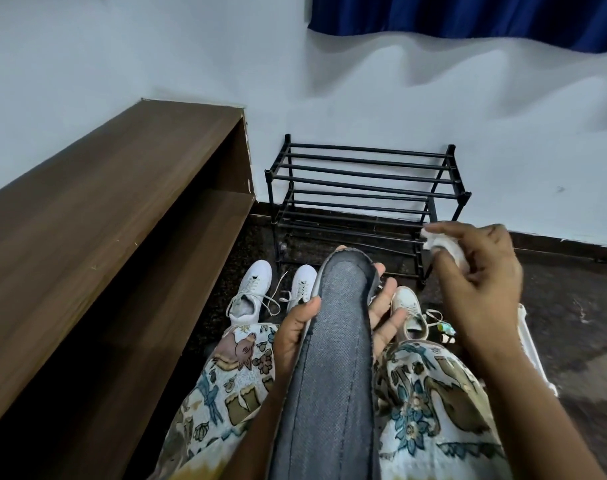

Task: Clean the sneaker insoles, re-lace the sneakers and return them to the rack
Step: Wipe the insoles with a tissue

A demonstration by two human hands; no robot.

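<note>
- The left hand (291,337) cradles the grey insole (336,341) above the lap, thumb and fingers curled round its edges.
- The right hand (482,271) pinches a crumpled white wipe (444,244) near the insole's toe end.
- Best done by wiping in firm strokes from toe to heel, with the left hand bracing underneath.

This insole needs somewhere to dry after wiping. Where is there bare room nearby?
The rack carries nothing on its bars, and the wooden shelf on the left has a bare top. The dark floor right of the rack is open too. Crowded: the floor between your knees and the rack, with three white sneakers and loose laces.
</note>
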